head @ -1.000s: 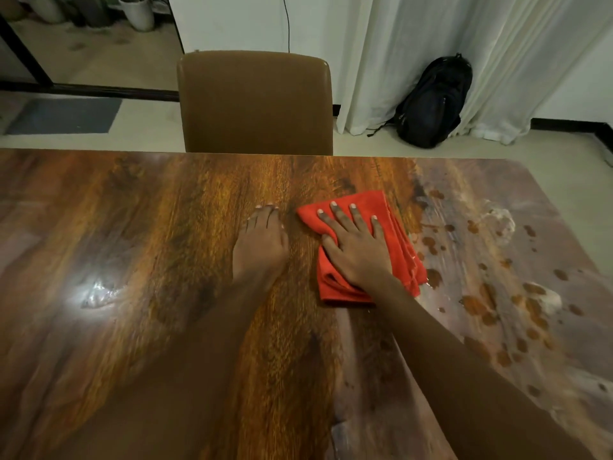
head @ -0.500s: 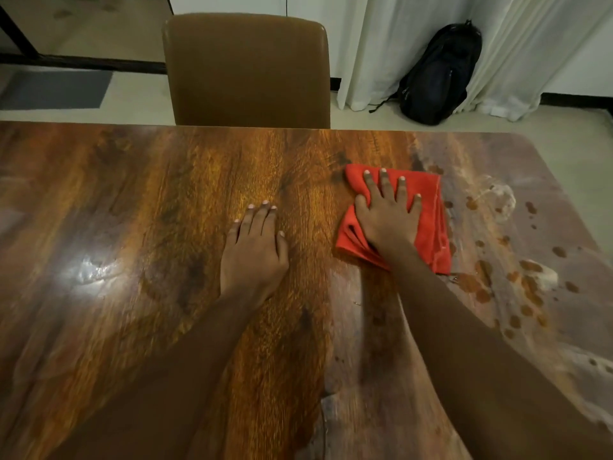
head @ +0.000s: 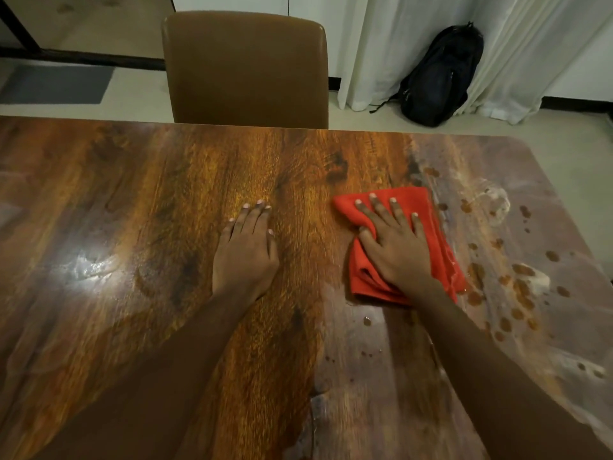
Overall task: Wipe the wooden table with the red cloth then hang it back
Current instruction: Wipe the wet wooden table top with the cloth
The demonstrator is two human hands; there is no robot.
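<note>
The right hand [head: 396, 252] lies flat, fingers spread, on the folded cloth [head: 421, 207], pressing it to the table [head: 132, 227] in front and right of the chair [head: 245, 71], likely so the whole pad drags over the brown drops [head: 520, 287] further right. The left hand [head: 245, 254] rests flat and empty straight before the chair, seemingly as a brace. The one container, a backpack [head: 438, 78] on the floor right of the chair, hides its contents.

The right grip [head: 398, 254] lay over the middle of the red cloth [head: 361, 277], hiding its folds there. The worktop [head: 132, 194] ran off the left, bottom and right edges. Its far edge hid the brown chair [head: 245, 68] below the backrest. Both forearms [head: 497, 376] were cut off at the bottom edge.
</note>
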